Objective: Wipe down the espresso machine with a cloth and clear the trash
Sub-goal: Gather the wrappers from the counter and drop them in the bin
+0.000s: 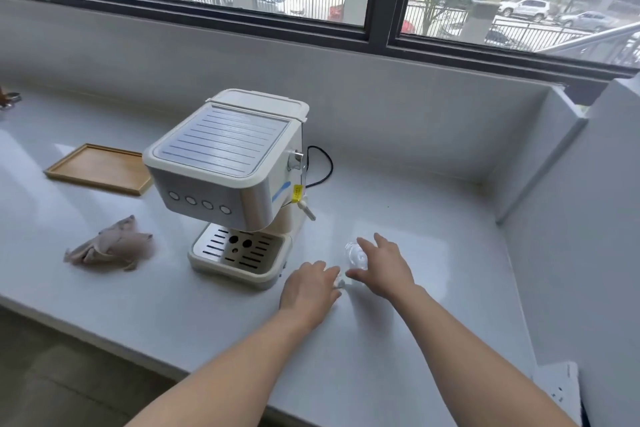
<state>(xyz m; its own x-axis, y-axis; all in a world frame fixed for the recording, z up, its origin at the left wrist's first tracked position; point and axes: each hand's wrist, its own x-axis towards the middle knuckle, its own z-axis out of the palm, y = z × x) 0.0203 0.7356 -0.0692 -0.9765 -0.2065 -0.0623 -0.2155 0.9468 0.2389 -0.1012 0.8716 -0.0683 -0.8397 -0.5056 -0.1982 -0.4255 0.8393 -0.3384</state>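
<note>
A cream and silver espresso machine [228,180] stands on the white counter [398,340], its drip tray facing me. A crumpled beige cloth [110,248] lies on the counter to its left, untouched. To the right of the drip tray lies a piece of clear crumpled plastic trash [355,255]. My right hand [384,267] is spread over it, fingers curled around its right side. My left hand [310,289] rests palm down just left of it, fingertips on a small white scrap [341,283]. Whether either hand has a grip is unclear.
A shallow wooden tray [100,168] sits behind the cloth at the left. The machine's black cord [323,166] loops behind it on the right. A low wall and window run along the back, and a raised ledge [540,156] closes the right side. A white power strip [559,388] lies at the lower right.
</note>
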